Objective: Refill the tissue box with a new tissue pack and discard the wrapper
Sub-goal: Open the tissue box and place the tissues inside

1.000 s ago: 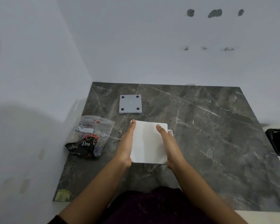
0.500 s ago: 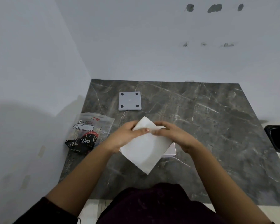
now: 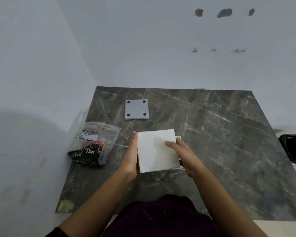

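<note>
A square white stack of tissues (image 3: 154,151) lies flat over the white tissue box (image 3: 178,138), of which only a corner and a right rim show. My left hand (image 3: 131,154) presses flat against the stack's left edge. My right hand (image 3: 181,154) holds its right side, thumb on top. The box's grey square lid (image 3: 136,109), with black feet at its corners, rests upside down farther back on the dark marble table (image 3: 220,142). The emptied plastic wrapper (image 3: 93,143), black and clear with "Dove" print, lies crumpled to the left.
White walls close off the table's left and back. A black bin (image 3: 295,147) sits off the right edge of the table. A yellowish patch (image 3: 65,205) marks the table's near left corner. My dark-clothed lap fills the bottom centre.
Half a second ago the stack was tilted cornerwise between my fingertips. It is now squared up and flat over the box, with my hands back on its left and right sides.
</note>
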